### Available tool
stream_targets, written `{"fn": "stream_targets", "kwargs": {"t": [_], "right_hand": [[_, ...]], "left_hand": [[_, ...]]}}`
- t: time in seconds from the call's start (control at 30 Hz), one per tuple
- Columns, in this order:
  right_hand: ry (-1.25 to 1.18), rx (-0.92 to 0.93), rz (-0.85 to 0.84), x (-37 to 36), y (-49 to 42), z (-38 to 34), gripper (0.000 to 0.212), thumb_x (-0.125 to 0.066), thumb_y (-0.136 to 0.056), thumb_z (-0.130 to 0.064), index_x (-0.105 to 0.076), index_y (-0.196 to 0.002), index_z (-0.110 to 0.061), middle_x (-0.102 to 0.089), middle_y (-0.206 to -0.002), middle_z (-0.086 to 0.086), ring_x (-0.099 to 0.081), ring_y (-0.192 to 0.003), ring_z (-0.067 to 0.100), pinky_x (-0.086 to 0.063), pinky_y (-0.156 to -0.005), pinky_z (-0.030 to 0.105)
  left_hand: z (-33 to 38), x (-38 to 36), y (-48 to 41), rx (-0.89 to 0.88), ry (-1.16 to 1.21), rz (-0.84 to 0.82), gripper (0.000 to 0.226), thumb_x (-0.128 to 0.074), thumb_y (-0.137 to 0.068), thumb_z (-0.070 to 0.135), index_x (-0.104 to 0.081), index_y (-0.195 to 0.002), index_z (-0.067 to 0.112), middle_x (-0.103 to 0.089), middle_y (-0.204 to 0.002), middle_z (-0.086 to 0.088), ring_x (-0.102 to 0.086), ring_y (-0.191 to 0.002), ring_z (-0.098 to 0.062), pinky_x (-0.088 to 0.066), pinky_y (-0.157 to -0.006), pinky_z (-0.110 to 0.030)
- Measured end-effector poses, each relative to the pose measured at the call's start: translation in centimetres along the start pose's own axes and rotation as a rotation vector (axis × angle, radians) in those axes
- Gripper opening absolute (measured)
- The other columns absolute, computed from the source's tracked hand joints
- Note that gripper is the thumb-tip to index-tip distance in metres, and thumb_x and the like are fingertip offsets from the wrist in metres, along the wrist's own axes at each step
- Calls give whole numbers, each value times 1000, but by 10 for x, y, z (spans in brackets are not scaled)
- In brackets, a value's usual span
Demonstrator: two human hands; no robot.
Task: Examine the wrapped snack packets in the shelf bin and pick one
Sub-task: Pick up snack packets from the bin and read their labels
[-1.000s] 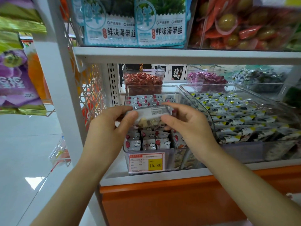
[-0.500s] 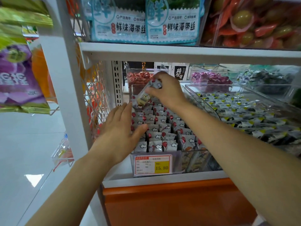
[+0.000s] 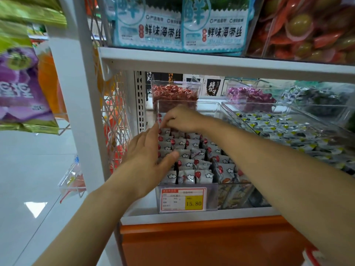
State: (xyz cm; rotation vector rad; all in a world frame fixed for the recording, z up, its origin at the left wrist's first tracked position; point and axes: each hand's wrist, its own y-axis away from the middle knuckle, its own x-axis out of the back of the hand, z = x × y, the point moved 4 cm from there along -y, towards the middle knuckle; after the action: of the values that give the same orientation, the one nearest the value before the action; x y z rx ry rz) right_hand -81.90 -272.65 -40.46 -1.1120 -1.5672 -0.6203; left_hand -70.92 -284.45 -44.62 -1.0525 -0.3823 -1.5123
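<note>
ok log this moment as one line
stage: examining | left hand: flat against snack packets, clear bin's left side | right hand: fingers curled into back row, grip unclear

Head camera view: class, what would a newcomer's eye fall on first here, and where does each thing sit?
Two bare hands meet over the clear bin of white snack packets at mid-shelf: the left hand lies open along its left side, and the right hand curls into the back rows. Below them, on the bin's front, a price tag reads 15.80, and blue-and-white bags line the shelf above.
</note>
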Motion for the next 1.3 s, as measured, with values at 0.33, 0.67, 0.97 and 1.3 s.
{"fn": "stream_targets", "kwargs": {"t": [0.33, 0.67, 0.97, 1.3], "right_hand": [[180, -98, 119, -12, -35, 9, 8, -65, -84, -19, -70, -91, -17, -64, -111, 9, -56, -109, 26, -45, -97, 45], [-359, -84, 716, 43, 43, -1, 8, -48, -95, -10, -54, -89, -9, -56, -92, 2, -55, -80, 12, -45, -60, 11], [-1037, -209, 656, 27, 151, -9, 14, -46, -97, -8, -52, -84, -11, -60, -81, 8, -58, -54, 8, -51, -49, 20], [-1587, -212, 473, 7, 169, -6, 16, -61, -74, 0, -62, -90, -1, -69, -91, 11, -67, -66, 14, -55, -59, 22]], "left_hand": [[-1, 0, -1, -14, 47, 6, 83, -41, -84, 58, -3, -150, 25, -26, -151, 1, -18, -139, -17, -21, -114, -39], [0, 7, 4, 16, 80, 120, 69, -39, -91, 49, -15, -150, 22, -21, -155, 0, -14, -142, -16, -13, -114, -32], [19, 21, 26, -25, 46, 389, 37, -53, -90, 32, -62, -120, 12, -47, -116, -1, -39, -118, -23, -26, -93, -26], [25, 27, 34, 130, 540, 475, 37, -48, -95, 24, -59, -74, -4, -59, -78, -11, -52, -71, -10, -36, -61, -13]]}}
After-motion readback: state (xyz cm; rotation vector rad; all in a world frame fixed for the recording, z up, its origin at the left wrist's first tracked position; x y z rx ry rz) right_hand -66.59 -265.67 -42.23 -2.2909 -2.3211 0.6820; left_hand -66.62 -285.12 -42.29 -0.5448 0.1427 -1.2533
